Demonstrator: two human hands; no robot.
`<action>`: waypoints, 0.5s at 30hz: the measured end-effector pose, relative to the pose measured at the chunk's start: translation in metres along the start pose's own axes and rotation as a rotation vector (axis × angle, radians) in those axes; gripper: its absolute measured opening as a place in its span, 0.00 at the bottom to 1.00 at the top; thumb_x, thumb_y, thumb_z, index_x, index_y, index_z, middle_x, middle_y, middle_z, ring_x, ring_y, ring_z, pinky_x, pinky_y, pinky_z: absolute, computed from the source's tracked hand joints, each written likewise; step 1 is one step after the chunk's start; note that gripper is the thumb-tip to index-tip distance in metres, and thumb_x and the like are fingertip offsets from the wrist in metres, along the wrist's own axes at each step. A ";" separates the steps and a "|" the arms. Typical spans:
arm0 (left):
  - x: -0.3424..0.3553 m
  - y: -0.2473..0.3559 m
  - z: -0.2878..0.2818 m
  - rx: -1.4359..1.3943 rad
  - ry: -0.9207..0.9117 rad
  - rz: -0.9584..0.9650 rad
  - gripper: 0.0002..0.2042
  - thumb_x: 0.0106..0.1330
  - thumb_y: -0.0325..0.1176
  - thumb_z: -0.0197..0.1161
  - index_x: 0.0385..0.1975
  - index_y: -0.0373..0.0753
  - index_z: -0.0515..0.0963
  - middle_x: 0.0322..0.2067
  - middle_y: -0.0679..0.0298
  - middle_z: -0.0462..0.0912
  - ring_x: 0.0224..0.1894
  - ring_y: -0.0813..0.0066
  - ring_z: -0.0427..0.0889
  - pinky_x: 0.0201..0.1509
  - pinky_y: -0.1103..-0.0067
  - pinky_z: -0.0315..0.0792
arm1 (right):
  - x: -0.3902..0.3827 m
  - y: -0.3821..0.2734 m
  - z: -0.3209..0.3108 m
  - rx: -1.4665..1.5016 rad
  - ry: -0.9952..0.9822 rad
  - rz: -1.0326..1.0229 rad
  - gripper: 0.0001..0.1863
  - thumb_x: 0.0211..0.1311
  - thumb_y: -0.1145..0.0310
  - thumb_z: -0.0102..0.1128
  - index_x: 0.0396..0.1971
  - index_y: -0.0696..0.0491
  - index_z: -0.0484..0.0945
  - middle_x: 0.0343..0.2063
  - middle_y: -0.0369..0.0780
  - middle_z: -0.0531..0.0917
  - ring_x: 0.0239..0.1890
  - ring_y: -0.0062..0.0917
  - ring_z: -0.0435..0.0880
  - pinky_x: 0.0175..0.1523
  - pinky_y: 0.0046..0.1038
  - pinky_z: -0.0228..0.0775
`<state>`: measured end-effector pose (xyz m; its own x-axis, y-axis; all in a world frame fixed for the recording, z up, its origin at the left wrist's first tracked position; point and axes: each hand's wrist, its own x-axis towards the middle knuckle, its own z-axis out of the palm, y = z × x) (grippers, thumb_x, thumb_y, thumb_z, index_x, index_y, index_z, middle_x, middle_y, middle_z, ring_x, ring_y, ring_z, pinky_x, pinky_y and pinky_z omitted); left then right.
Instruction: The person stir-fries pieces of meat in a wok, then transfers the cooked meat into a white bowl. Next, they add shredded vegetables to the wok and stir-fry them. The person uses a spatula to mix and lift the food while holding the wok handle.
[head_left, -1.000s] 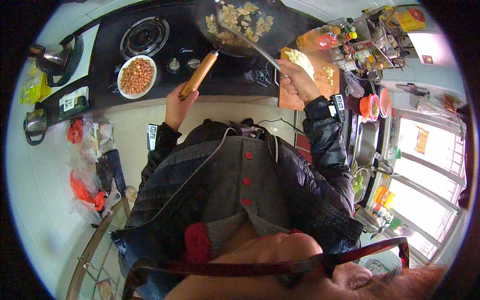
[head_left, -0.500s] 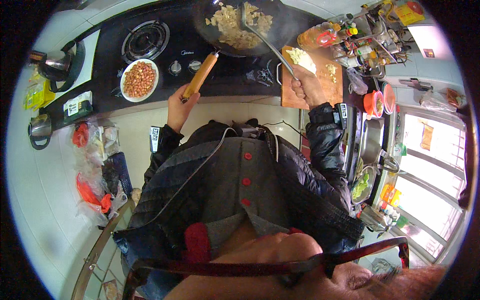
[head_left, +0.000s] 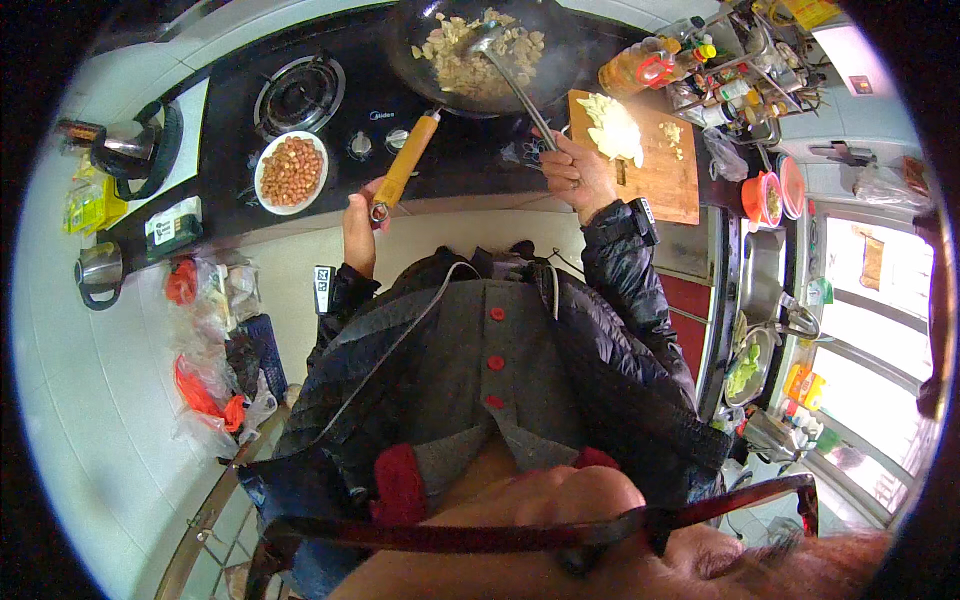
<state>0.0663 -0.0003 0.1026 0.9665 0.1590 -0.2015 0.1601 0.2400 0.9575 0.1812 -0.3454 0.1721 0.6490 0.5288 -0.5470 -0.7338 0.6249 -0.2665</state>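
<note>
My left hand is at the rear end of the wok's wooden handle, fingers curled behind it and thumb raised along its left side. The dark wok sits on the stove with light brown cooked pieces in it and faint steam above. My right hand is closed around the long metal shaft of a spatula, whose head is among the food. Beside that hand, a wooden cutting board bears pale sliced pieces and a small chopped heap.
A white plate of peanuts stands left of the handle, before an unused burner. Bottles and a wire rack crowd the back right. A red container and the sink lie further right. A kettle is far left.
My right hand has moved left, off the board's edge, and the spatula has shifted with it. My left hand has slid lower on the handle, its thumb now raised.
</note>
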 end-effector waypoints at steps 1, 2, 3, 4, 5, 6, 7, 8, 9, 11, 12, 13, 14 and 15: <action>-0.001 -0.004 -0.003 0.004 0.029 -0.019 0.32 0.76 0.57 0.33 0.55 0.35 0.75 0.30 0.72 0.76 0.26 0.85 0.68 0.32 0.85 0.63 | 0.001 0.002 0.001 0.009 0.004 -0.015 0.17 0.75 0.61 0.44 0.57 0.52 0.70 0.18 0.26 0.61 0.13 0.09 0.54 0.15 0.14 0.45; -0.004 -0.008 -0.008 0.012 0.018 0.015 0.34 0.76 0.58 0.32 0.54 0.34 0.75 0.30 0.71 0.76 0.27 0.85 0.70 0.32 0.85 0.63 | 0.000 0.004 0.003 0.026 0.040 -0.031 0.17 0.75 0.61 0.44 0.57 0.52 0.70 0.18 0.26 0.61 0.13 0.09 0.54 0.15 0.14 0.45; -0.004 -0.013 -0.011 0.023 0.063 -0.016 0.33 0.76 0.57 0.32 0.54 0.34 0.75 0.29 0.71 0.76 0.27 0.85 0.71 0.32 0.85 0.64 | -0.001 0.004 0.005 0.042 0.077 -0.046 0.17 0.75 0.61 0.44 0.57 0.52 0.70 0.18 0.26 0.60 0.13 0.09 0.54 0.15 0.14 0.45; -0.005 -0.019 -0.013 0.024 0.113 -0.035 0.32 0.77 0.56 0.32 0.54 0.34 0.75 0.28 0.72 0.76 0.27 0.85 0.71 0.31 0.85 0.64 | -0.005 0.004 0.007 0.023 0.076 -0.065 0.17 0.75 0.61 0.45 0.57 0.52 0.70 0.18 0.26 0.60 0.13 0.08 0.54 0.15 0.14 0.45; -0.006 -0.024 -0.016 0.024 0.164 -0.054 0.32 0.77 0.56 0.32 0.54 0.33 0.76 0.27 0.72 0.76 0.26 0.85 0.71 0.31 0.85 0.64 | -0.009 0.003 0.008 0.004 0.075 -0.083 0.17 0.75 0.61 0.45 0.56 0.52 0.71 0.18 0.26 0.60 0.13 0.08 0.54 0.15 0.14 0.44; -0.007 -0.029 -0.021 -0.011 0.135 -0.053 0.30 0.78 0.53 0.33 0.52 0.33 0.77 0.23 0.72 0.75 0.24 0.84 0.71 0.28 0.85 0.65 | -0.014 0.001 0.010 0.004 0.077 -0.071 0.16 0.75 0.61 0.45 0.56 0.52 0.71 0.18 0.25 0.60 0.13 0.08 0.54 0.15 0.14 0.44; -0.009 -0.034 -0.023 0.006 0.132 -0.059 0.29 0.78 0.52 0.34 0.51 0.33 0.77 0.22 0.72 0.74 0.23 0.84 0.71 0.27 0.85 0.65 | -0.018 -0.001 0.011 -0.047 0.065 -0.074 0.16 0.75 0.61 0.45 0.56 0.52 0.71 0.18 0.25 0.60 0.13 0.08 0.54 0.14 0.14 0.44; -0.010 -0.039 -0.025 0.024 0.128 -0.064 0.29 0.78 0.52 0.34 0.50 0.33 0.77 0.21 0.71 0.74 0.22 0.83 0.71 0.27 0.85 0.65 | -0.023 -0.003 0.011 -0.080 0.054 -0.048 0.16 0.75 0.62 0.45 0.56 0.52 0.71 0.18 0.25 0.60 0.13 0.08 0.54 0.14 0.14 0.44; -0.012 -0.042 -0.028 0.050 0.154 -0.108 0.28 0.78 0.51 0.34 0.50 0.33 0.77 0.20 0.71 0.74 0.21 0.83 0.70 0.26 0.84 0.65 | -0.026 -0.005 0.010 -0.098 0.066 -0.045 0.16 0.75 0.62 0.45 0.55 0.52 0.71 0.18 0.25 0.60 0.13 0.08 0.54 0.14 0.14 0.43; -0.013 -0.048 -0.030 0.071 0.163 -0.097 0.24 0.78 0.47 0.37 0.40 0.34 0.78 0.19 0.69 0.73 0.20 0.82 0.70 0.25 0.84 0.65 | -0.029 -0.009 0.006 -0.222 0.165 -0.063 0.13 0.75 0.62 0.45 0.52 0.49 0.72 0.18 0.25 0.61 0.13 0.08 0.54 0.14 0.13 0.43; -0.014 -0.050 -0.030 0.074 0.164 -0.076 0.23 0.78 0.46 0.38 0.37 0.35 0.78 0.18 0.68 0.73 0.19 0.82 0.70 0.25 0.84 0.65 | -0.029 -0.011 0.002 -0.258 0.184 -0.076 0.10 0.74 0.62 0.45 0.49 0.46 0.73 0.17 0.25 0.61 0.13 0.08 0.55 0.14 0.13 0.43; -0.016 -0.050 -0.030 0.076 0.166 -0.052 0.23 0.78 0.45 0.38 0.34 0.36 0.77 0.18 0.68 0.73 0.19 0.81 0.69 0.24 0.83 0.65 | -0.026 -0.013 -0.001 -0.295 0.159 -0.081 0.08 0.74 0.61 0.45 0.45 0.44 0.73 0.17 0.25 0.61 0.14 0.08 0.56 0.15 0.13 0.44; -0.017 -0.050 -0.030 0.058 0.161 -0.045 0.21 0.78 0.45 0.40 0.28 0.38 0.74 0.17 0.67 0.72 0.18 0.81 0.69 0.24 0.83 0.65 | -0.023 -0.014 -0.006 -0.197 0.106 -0.082 0.09 0.75 0.60 0.45 0.46 0.45 0.72 0.17 0.25 0.60 0.14 0.09 0.55 0.16 0.14 0.43; -0.019 -0.049 -0.029 0.073 0.168 -0.037 0.22 0.78 0.45 0.41 0.27 0.38 0.73 0.17 0.67 0.72 0.18 0.81 0.69 0.24 0.83 0.65 | -0.018 -0.015 -0.010 -0.159 0.107 -0.088 0.10 0.75 0.60 0.44 0.47 0.46 0.72 0.17 0.25 0.60 0.15 0.09 0.55 0.16 0.15 0.43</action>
<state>0.0340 0.0130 0.0533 0.9134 0.3107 -0.2628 0.2152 0.1792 0.9600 0.1785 -0.3694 0.1779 0.6929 0.4068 -0.5953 -0.7034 0.5625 -0.4344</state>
